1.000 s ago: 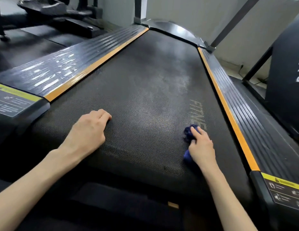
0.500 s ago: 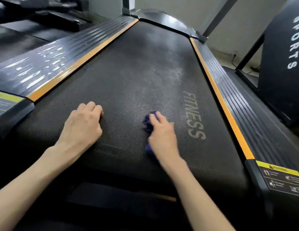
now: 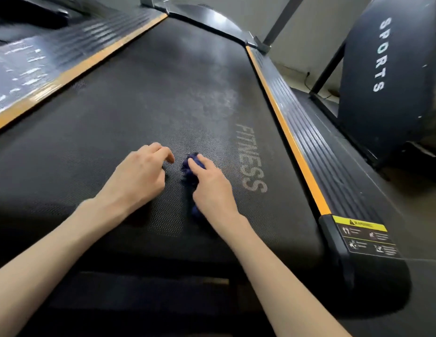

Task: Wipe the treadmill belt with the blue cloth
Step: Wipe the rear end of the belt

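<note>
Down in the head view, we see the treadmill belt [image 3: 139, 105] filling the middle of the frame, dark and dotted, with a paler smeared patch above centre. Our right hand [image 3: 212, 188] lies just right of centre, its fingers bent over the blue cloth [image 3: 189, 170] and gripping it against the belt. The cloth is bunched. One tuft shows at the fingertips and another beside the wrist. Our left hand [image 3: 139, 176] sits just beside it, left of centre and apart from the cloth, with fingers loosely bent, tips on the belt, holding nothing. Grey FITNESS lettering [image 3: 251, 159] runs along the belt, right of the cloth. An orange stripe [image 3: 285, 132] borders the belt on the right, ending at a yellow warning label [image 3: 367, 239] at lower right. A dark panel reading SPORTS [image 3: 380, 54] stands at upper right. The ribbed left side rail [image 3: 41, 62] crosses the upper left.
</note>
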Demonstrator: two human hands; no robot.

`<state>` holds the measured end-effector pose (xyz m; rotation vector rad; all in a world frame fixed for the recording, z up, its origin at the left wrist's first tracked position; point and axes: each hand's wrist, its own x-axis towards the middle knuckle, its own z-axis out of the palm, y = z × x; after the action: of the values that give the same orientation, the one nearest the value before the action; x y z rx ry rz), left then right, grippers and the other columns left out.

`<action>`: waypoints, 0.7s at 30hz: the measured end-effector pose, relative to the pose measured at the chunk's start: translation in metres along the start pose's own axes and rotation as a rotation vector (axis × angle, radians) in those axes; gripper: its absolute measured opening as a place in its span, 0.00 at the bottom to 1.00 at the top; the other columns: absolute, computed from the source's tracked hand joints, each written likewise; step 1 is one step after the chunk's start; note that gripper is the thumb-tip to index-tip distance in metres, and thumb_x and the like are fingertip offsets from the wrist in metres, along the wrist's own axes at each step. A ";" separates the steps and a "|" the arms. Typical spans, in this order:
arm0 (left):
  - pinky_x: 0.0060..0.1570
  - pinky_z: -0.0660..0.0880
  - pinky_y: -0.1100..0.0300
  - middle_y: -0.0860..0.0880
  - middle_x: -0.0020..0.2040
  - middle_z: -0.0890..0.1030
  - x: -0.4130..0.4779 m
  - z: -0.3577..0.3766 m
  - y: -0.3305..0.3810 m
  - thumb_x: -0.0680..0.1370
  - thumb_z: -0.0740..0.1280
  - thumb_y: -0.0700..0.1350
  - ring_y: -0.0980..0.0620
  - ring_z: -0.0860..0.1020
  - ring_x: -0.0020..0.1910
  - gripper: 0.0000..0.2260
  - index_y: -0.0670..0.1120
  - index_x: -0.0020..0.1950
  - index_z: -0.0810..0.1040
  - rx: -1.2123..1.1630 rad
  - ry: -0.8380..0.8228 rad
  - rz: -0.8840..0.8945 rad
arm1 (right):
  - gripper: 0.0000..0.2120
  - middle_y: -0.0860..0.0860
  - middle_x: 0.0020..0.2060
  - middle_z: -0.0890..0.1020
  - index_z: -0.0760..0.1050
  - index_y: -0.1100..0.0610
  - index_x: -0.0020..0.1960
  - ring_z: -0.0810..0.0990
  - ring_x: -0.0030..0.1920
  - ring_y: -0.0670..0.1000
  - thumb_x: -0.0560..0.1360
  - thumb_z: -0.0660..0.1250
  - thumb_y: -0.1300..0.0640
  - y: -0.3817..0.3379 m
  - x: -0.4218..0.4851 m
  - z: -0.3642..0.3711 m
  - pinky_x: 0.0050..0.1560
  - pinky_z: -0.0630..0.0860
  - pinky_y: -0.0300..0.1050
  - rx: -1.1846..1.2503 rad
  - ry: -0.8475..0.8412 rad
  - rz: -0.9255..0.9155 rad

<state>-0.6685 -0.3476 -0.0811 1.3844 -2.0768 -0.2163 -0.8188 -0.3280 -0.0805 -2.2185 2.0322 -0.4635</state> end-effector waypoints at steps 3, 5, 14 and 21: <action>0.56 0.70 0.50 0.45 0.53 0.77 0.010 0.011 0.022 0.73 0.56 0.35 0.43 0.74 0.52 0.14 0.43 0.54 0.77 -0.035 -0.021 0.077 | 0.28 0.46 0.73 0.63 0.67 0.51 0.71 0.64 0.70 0.51 0.73 0.59 0.68 0.064 -0.024 -0.022 0.67 0.61 0.42 -0.063 0.069 0.103; 0.55 0.70 0.52 0.46 0.54 0.77 0.012 0.020 0.033 0.73 0.58 0.34 0.44 0.74 0.52 0.14 0.43 0.54 0.77 -0.060 -0.045 0.104 | 0.25 0.44 0.71 0.66 0.71 0.52 0.68 0.68 0.68 0.50 0.74 0.57 0.69 0.103 -0.039 -0.041 0.63 0.64 0.37 -0.007 0.098 0.250; 0.54 0.71 0.55 0.49 0.52 0.76 0.006 0.031 0.031 0.73 0.59 0.35 0.49 0.74 0.52 0.13 0.45 0.53 0.76 -0.067 -0.151 0.161 | 0.24 0.45 0.72 0.65 0.71 0.52 0.68 0.65 0.70 0.51 0.76 0.57 0.70 0.166 -0.061 -0.078 0.65 0.60 0.37 -0.038 -0.014 0.355; 0.46 0.73 0.54 0.49 0.46 0.76 0.005 0.041 0.029 0.69 0.52 0.40 0.48 0.74 0.45 0.14 0.45 0.47 0.75 -0.033 -0.078 0.174 | 0.23 0.49 0.70 0.68 0.72 0.55 0.67 0.68 0.69 0.52 0.75 0.57 0.70 0.123 -0.061 -0.061 0.67 0.61 0.39 0.065 0.048 0.244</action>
<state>-0.7164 -0.3481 -0.0984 1.1847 -2.2338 -0.2332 -0.9578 -0.2727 -0.0663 -1.9068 2.2389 -0.5526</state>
